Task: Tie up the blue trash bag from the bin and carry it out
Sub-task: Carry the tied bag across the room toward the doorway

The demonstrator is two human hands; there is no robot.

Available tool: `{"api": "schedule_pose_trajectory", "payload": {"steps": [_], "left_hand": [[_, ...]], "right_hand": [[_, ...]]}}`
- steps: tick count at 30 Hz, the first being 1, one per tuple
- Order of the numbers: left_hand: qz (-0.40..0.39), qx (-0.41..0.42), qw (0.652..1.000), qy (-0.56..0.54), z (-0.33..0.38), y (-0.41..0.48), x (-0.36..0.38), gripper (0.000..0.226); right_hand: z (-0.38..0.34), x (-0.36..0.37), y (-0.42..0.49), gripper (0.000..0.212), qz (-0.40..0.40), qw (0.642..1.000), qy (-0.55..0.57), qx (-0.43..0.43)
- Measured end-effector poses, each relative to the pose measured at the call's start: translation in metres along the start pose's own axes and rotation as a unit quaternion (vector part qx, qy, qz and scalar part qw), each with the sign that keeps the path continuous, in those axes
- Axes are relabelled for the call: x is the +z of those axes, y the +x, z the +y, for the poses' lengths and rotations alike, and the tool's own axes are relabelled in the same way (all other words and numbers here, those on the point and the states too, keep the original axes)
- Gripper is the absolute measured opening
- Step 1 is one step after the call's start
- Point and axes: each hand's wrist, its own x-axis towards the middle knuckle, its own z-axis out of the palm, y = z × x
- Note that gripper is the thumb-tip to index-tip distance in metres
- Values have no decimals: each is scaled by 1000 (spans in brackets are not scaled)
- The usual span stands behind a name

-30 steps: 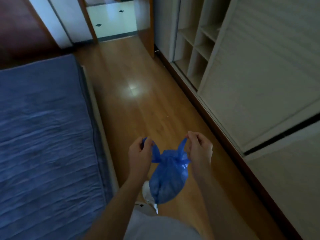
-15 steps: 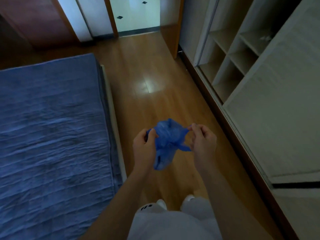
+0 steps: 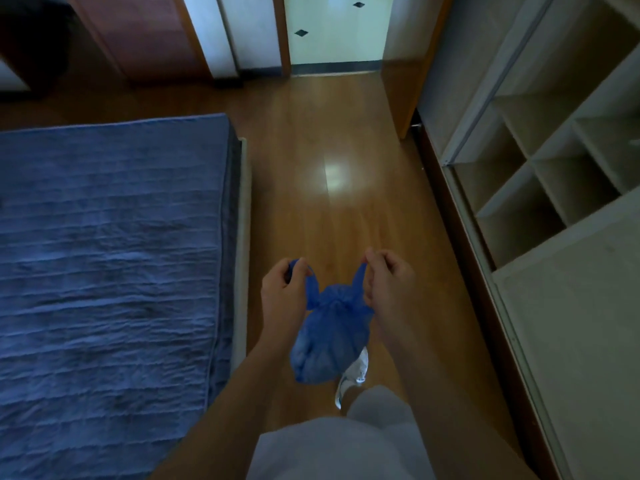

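Observation:
A small blue trash bag [image 3: 329,337] hangs in front of me above the wooden floor, its neck gathered into a knot with two ears sticking up. My left hand [image 3: 282,292] pinches the left ear and my right hand [image 3: 388,282] pinches the right ear, pulling them apart. The bag's rounded body dangles between my forearms, over my white shoe [image 3: 353,375]. No bin is in view.
A bed with a blue cover [image 3: 110,258] fills the left side. A wardrobe with open shelves [image 3: 540,174] lines the right wall. A strip of wooden floor [image 3: 329,140] runs ahead to an open doorway [image 3: 336,32] with a lit tiled floor.
Half a second ago the bag was bunched up between my hands; now it hangs down with its ears pulled out sideways. I have moved forward, and the doorway is closer.

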Motion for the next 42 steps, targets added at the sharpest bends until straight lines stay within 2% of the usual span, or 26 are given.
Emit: {"api": "schedule_pose_trajectory", "payload": {"steps": [4, 11, 15, 22, 35, 42], "left_hand": [[36, -24, 999, 2, 27, 55, 37, 28], [77, -42, 996, 6, 56, 130, 74, 28], [91, -44, 995, 9, 64, 175, 90, 27], [82, -42, 996, 10, 79, 276, 105, 29], [63, -33, 997, -21, 111, 538, 94, 33], [57, -37, 997, -21, 125, 627, 94, 27]], "right_hand": [[-26, 11, 78, 31, -48, 998, -39, -13], [-68, 32, 178, 32, -59, 997, -23, -52], [-76, 48, 228, 32, -57, 998, -10, -40], [-91, 91, 317, 38, -57, 998, -26, -18], [-158, 243, 495, 30, -23, 997, -63, -24], [-171, 286, 567, 28, -18, 999, -41, -14]]}}
